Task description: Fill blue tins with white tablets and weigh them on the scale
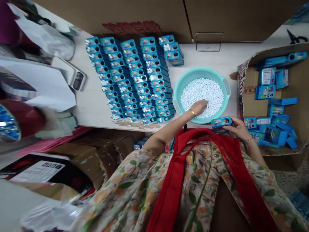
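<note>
My left hand (200, 107) reaches into a teal basin (180, 84) filled with small white pellets (202, 93). Its fingers are bunched together and pressed into the pellets near the basin's near edge. My right hand (238, 128) grips a small blue box (220, 123) with a round window hole, holding it just in front of the basin's near rim. Both wrists wear thin bangles. My floral top and red scarf fill the lower part of the view.
Several rows of filled blue boxes (131, 80) lie on the white table (91, 103) left of the basin. An open carton (251, 93) of blue boxes stands at right. A small scale (77, 80), papers and bags crowd the left. Scissors (295, 38) lie far right.
</note>
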`<state>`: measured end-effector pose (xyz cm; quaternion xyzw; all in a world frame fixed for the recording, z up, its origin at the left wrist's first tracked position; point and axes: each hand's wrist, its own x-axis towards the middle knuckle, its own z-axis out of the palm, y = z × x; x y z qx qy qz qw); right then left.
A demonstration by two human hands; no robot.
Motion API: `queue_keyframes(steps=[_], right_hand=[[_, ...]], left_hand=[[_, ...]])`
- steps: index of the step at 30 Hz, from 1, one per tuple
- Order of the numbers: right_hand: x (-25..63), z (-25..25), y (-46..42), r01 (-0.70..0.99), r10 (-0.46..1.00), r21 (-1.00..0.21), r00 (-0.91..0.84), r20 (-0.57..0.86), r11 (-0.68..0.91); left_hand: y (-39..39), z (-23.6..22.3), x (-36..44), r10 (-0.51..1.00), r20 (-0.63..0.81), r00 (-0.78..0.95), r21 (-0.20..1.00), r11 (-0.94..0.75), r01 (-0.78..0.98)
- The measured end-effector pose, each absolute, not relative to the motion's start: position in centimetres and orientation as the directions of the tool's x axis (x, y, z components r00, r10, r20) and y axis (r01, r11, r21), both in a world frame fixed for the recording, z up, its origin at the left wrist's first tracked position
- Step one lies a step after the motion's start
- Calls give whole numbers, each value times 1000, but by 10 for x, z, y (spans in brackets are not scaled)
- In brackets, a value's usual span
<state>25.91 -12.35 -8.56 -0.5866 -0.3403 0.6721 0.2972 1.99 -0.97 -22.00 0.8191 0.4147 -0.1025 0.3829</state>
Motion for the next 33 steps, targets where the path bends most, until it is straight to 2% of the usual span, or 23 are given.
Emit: queue_keyframes(steps=[4,8,11,14,20,25,30,33], right_hand=[[259,-101,-124,81,884,-881,86,-460,-466],[262,-117,-121,331,939,-891,255,-233,-311],[259,-123,-112,555,976,-812,206,-72,-178],[249,-122,-98,683,994,-728,110,27,-56],[227,-122,-78,719,995,-690,-25,93,82],[218,-132,-76,708,993,-697,-71,93,116],[211,-144,-75,701,991,-701,-77,109,131],[212,-150,-74,702,992,-701,-76,105,128]], left_hand=[[-5,-223,20,605,-433,668,616,-342,710],[6,-195,-20,631,-265,729,742,-349,572],[18,-152,-47,619,-153,771,766,-419,488],[29,-104,-57,573,-132,809,719,-506,476],[43,-48,-42,467,-246,849,605,-610,511],[42,-22,-25,514,-302,803,483,-644,593],[25,-6,-15,570,-254,781,481,-626,613],[26,-21,-22,617,-202,760,461,-625,630]])
